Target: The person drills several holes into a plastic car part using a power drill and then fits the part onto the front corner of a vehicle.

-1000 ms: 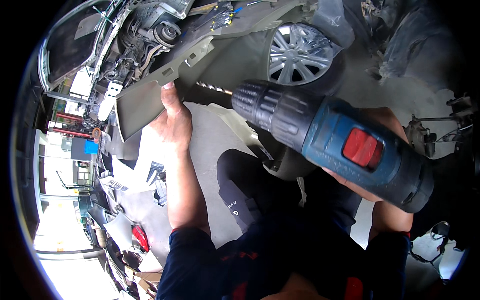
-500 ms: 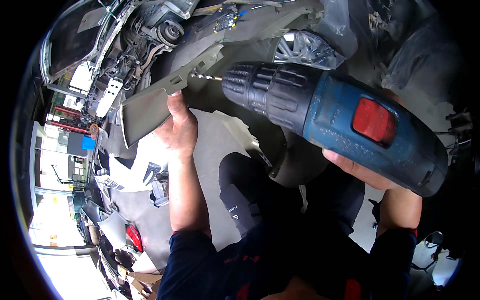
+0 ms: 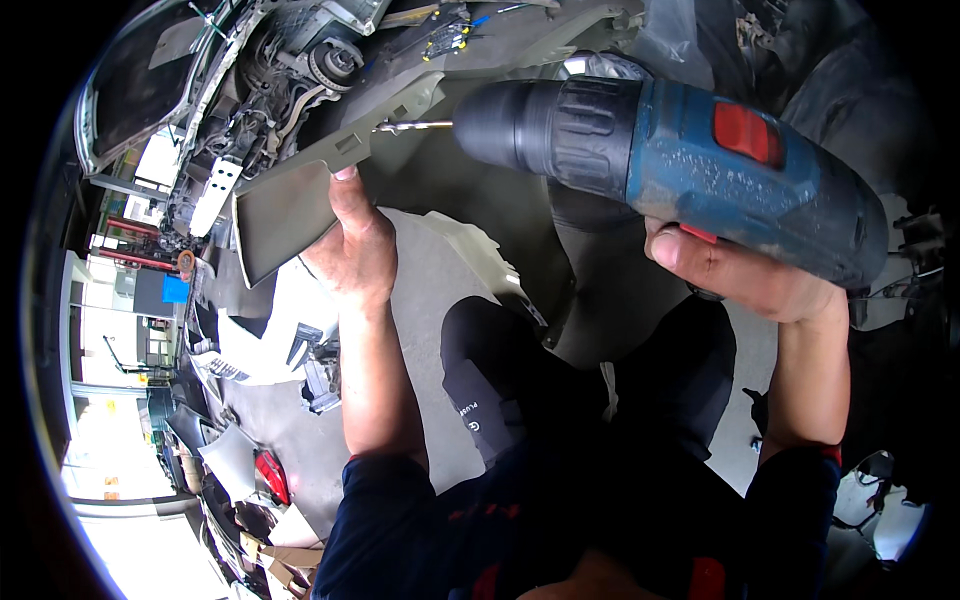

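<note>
Left thumb clamps the near edge of the panel [image 3: 285, 218], fingers hidden behind, left hand [image 3: 355, 250] just below that thin, stiff-looking piece, probably light but awkward, best held along its edge, clear of the bit [image 3: 418, 125]. And the right hand [image 3: 745, 278] curls round the grip of the drill [image 3: 690, 150], body above it, likely nose-heavy, bit reaching leftward to the flange [image 3: 368, 128], contact unclear!

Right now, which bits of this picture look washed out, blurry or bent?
Head view: glare bleaches the windows at left; head view: the front of the drill's chuck is smeared, while the drill's blue body looks clearer; head view: the trousers sink into shadow; head view: the scene bows along the dark round rim.
</note>
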Motion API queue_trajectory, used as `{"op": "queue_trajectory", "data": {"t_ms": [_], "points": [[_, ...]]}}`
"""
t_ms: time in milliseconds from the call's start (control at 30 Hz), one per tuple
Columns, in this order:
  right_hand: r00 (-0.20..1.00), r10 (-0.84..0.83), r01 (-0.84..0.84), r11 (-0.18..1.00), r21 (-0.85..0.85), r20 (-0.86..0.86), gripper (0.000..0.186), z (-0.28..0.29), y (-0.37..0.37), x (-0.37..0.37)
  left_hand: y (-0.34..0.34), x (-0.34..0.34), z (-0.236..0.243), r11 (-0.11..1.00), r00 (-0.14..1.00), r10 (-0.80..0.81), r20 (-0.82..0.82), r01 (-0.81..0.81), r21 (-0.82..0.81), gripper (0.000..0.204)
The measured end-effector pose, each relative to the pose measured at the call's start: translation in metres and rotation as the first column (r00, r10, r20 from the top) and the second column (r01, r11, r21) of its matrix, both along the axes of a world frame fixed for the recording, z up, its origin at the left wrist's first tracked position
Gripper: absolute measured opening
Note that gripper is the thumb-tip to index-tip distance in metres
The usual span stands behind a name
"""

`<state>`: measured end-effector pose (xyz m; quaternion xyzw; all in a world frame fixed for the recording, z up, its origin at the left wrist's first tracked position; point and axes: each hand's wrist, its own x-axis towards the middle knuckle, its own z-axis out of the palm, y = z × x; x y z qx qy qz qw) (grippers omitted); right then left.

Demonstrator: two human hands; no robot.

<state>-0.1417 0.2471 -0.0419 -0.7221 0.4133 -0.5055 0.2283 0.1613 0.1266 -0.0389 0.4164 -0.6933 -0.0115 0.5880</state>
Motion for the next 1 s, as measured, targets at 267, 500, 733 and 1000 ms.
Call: {"op": "queue_trajectory", "data": {"t_ms": [267, 500, 733, 1000], "points": [[0.989, 0.04, -0.058, 0.991, 0.121, 0.14, 0.013, 0.001, 0.006, 0.009, 0.006, -0.004, 0.006, 0.999, 0.998, -0.026, -0.049, 0.028, 0.043, 0.033], [0.986, 0.085, -0.11, 0.979, 0.171, 0.146, 0.013, 0.002, 0.004, 0.008, 0.004, -0.004, 0.005, 0.998, 0.996, -0.062, -0.067, 0.06, -0.033, 0.031], [0.997, 0.058, -0.064, 0.991, 0.115, 0.055, 0.01, 0.002, 0.008, 0.009, 0.006, -0.005, 0.005, 0.997, 0.995, -0.074, -0.063, 0.074, -0.015, 0.032], [0.999, -0.043, 0.043, 0.999, 0.01, -0.016, 0.007, -0.002, 0.01, 0.017, 0.006, -0.004, 0.006, 0.996, 0.991, -0.082, -0.104, 0.085, 0.021, 0.031]]}}
